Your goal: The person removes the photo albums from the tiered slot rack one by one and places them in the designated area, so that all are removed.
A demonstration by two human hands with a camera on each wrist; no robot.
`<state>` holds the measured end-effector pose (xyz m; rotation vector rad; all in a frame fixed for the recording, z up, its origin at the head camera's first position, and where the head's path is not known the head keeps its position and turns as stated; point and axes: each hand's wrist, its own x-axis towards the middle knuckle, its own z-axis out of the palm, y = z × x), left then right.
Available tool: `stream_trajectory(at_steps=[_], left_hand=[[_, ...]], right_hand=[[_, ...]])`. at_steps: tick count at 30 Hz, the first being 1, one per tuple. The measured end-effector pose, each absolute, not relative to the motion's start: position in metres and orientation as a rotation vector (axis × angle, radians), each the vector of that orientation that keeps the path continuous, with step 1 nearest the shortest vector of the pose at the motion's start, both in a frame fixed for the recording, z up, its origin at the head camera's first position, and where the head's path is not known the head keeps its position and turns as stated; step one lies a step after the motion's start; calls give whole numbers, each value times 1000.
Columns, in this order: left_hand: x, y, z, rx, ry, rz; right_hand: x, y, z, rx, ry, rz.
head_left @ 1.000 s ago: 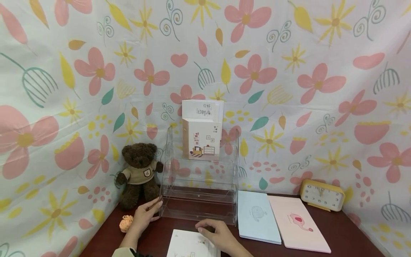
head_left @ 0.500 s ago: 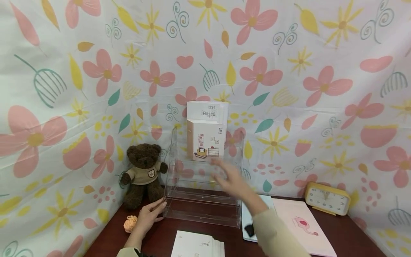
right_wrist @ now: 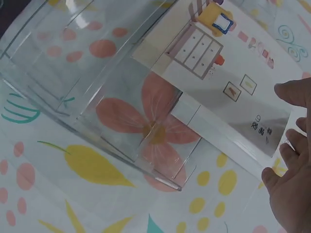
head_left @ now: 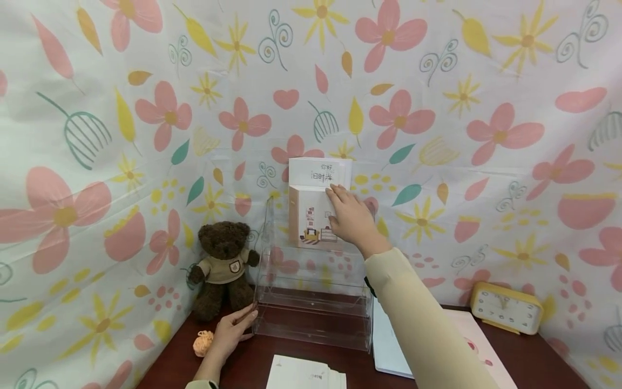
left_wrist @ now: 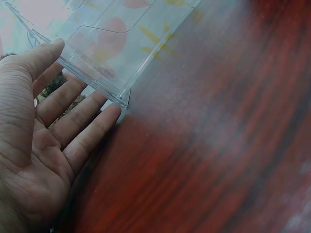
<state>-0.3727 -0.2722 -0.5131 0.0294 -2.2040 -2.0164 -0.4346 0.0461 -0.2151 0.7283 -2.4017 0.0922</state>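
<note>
A clear acrylic display rack (head_left: 313, 319) with stepped shelves stands on the dark red table. My left hand (head_left: 229, 334) holds its lower left side, with the thumb on one face of the clear panel (left_wrist: 124, 41) and the fingers on the other. High on the rack, a white-covered book (head_left: 316, 216) with a furniture drawing stands in front of another white book (head_left: 308, 168). My right hand (head_left: 353, 217) is at the front book's upper right edge. In the right wrist view its thumb (right_wrist: 294, 92) overlaps the cover corner while the fingers extend beyond the edge.
Several white books (head_left: 296, 373) lie at the table's front. A brown teddy bear (head_left: 224, 270) and an orange yarn ball (head_left: 203, 343) are left of the rack. Blue (head_left: 390, 354) and pink (head_left: 466, 327) notebooks lie right, under my sleeve, near a yellow clock (head_left: 507, 308).
My right hand has risen from the white books at the table front, past the rack's shelves, to the upper book's right edge. The left hand stays on the rack; the view shifts slightly.
</note>
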Motion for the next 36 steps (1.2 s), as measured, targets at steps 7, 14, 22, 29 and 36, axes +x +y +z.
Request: stream_trajectory(at_steps=[7, 14, 22, 29, 36], left_hand=[[-372, -270, -518, 32, -2195, -2030], [-373, -271, -519, 30, -2183, -2022], [-374, -270, -518, 27, -2194, -2014], [-375, -269, -515, 36, -2182, -2007], [-374, -271, -513, 56, -2177, -2001]], right_hand=[[-435, 41, -223, 692, -2385, 86], [-431, 39, -226, 707, -2261, 119], [-430, 37, -232, 699, -2160, 106], [-427, 38, -230, 744, -2145, 53], [-418, 34, -221, 821, -2252, -111]])
